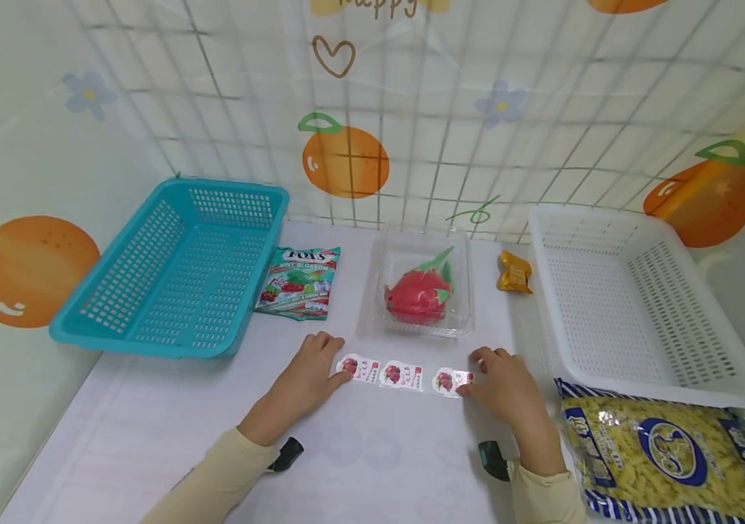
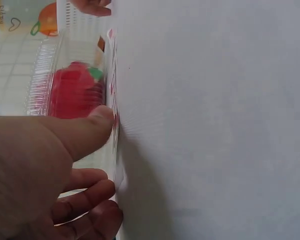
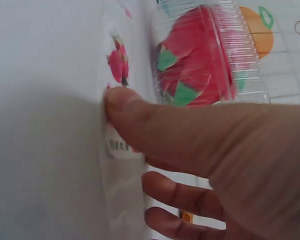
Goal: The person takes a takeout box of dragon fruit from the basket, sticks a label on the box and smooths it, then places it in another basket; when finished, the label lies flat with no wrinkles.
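A strip of labels with red dragon fruit pictures (image 1: 401, 375) lies flat on the white table. My left hand (image 1: 306, 370) rests at its left end, the thumb (image 2: 97, 120) touching the end label and the other fingers loosely bent on the table. At the right end, my right hand (image 1: 508, 386) presses its thumb (image 3: 135, 102) on the last label (image 3: 121, 145), fingers bent and apart from the thumb. Just behind the strip stands a clear plastic box (image 1: 462, 320) holding a red dragon fruit (image 1: 416, 295) with green leaf tips.
A teal basket (image 1: 149, 348) stands at left, beside a green candy bag (image 1: 300, 284). At right are a white basket (image 1: 657, 397), a small orange packet (image 1: 515, 273) and a bag of pasta (image 1: 673, 451). A patterned curtain over a wire grid (image 1: 411, 167) closes the back.
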The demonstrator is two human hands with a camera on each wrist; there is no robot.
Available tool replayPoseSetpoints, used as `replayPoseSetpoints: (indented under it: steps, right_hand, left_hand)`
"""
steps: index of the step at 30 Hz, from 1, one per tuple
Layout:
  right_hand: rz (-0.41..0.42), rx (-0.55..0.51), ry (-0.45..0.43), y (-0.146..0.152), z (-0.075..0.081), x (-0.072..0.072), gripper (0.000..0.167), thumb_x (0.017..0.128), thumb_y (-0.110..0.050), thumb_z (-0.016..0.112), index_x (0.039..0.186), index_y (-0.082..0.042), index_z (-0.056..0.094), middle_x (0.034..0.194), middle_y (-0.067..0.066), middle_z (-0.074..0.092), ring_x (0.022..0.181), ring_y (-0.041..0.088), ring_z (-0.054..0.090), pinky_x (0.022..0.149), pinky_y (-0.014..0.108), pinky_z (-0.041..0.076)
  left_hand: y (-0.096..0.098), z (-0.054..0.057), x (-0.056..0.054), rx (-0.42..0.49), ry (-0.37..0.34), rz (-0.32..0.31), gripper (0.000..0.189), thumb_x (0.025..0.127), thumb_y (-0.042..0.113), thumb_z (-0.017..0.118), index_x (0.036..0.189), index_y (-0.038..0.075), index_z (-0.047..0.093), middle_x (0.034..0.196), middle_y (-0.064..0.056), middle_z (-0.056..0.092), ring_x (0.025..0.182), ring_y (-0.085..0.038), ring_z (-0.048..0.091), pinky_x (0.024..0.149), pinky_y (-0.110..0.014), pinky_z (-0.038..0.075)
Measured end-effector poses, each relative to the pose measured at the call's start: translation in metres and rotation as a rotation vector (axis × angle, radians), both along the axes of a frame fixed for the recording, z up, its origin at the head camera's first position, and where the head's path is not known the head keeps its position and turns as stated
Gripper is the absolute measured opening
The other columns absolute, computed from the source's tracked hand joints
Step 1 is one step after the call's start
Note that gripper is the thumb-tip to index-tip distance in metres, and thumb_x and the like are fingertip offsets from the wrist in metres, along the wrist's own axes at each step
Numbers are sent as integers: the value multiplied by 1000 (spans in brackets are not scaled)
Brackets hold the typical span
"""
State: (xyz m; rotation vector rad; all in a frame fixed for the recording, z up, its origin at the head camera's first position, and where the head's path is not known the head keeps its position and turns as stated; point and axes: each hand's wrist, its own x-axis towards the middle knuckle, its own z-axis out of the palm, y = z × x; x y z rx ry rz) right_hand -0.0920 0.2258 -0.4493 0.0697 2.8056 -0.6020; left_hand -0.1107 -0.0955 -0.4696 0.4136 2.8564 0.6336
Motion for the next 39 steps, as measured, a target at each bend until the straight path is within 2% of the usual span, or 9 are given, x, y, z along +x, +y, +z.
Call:
replayPoseSetpoints:
  steps: [4,8,13,19,21,24,30,34,39]
  right_hand:
    - [-5,-25,-6,-1,0,2,42,79,-27,87,113,-7,69,98,10,68,89,27,57,74,41,51]
    - [20,-35,-34,-2,0,0,33,80,-25,86,106,-8,74,91,8,65,81,23,54,69,35,48]
    - [32,-43,-58,-2,-1,0,30,83,-24,84,106,-6,77,93,9,67,79,22,55,69,36,49]
    - [38,-54,-94,0,0,2,29,88,-24,80,108,-4,77,104,12,74,83,22,58,75,40,53]
    - [51,-62,-98,0,1,4,30,88,-24,80,108,-3,76,103,11,75,82,21,59,75,40,53]
    - [62,-89,-106,-1,0,6,29,87,-25,80,106,-3,77,96,8,75,79,18,58,71,36,51]
    - [101,-168,-167,-11,-2,11,16,83,-27,84,86,-13,78,74,-4,67,69,14,52,62,29,41]
    - [190,-240,-203,-27,-6,16,18,81,-28,86,74,-16,74,64,-7,60,64,12,49,57,25,37]
    - [301,-372,-254,-56,-9,22,21,80,-30,87,72,-16,74,58,-8,54,61,11,46,53,23,33]
  left_hand:
    - [-1,-4,-4,-1,-6,0,54,91,29,78,136,4,58,121,-8,56,112,-22,48,96,-35,55]
    - [-2,-5,-9,15,-53,6,44,92,29,78,127,7,61,113,-5,56,106,-20,46,90,-33,52]
    - [-6,-7,-15,38,-123,17,34,93,28,76,117,7,65,103,-2,55,99,-18,45,82,-31,49]
    - [-18,-7,-22,187,-197,54,23,96,28,72,108,8,68,88,-2,54,85,-17,49,69,-30,42]
    - [-22,-5,-24,253,-224,65,21,98,29,70,102,8,66,84,-2,52,79,-16,48,65,-28,39]
    - [-25,-2,-28,370,-268,84,23,100,30,66,104,8,64,86,-4,56,77,-16,49,64,-27,40]
    - [-16,15,-37,581,-276,191,37,103,31,60,130,6,63,115,-7,68,96,-19,58,80,-27,49]
    - [0,37,-44,699,-252,265,38,104,30,58,134,6,61,117,-9,67,99,-21,58,82,-29,51]
    - [27,60,-54,841,-220,277,36,105,27,59,132,3,61,114,-13,68,95,-21,62,84,-30,58]
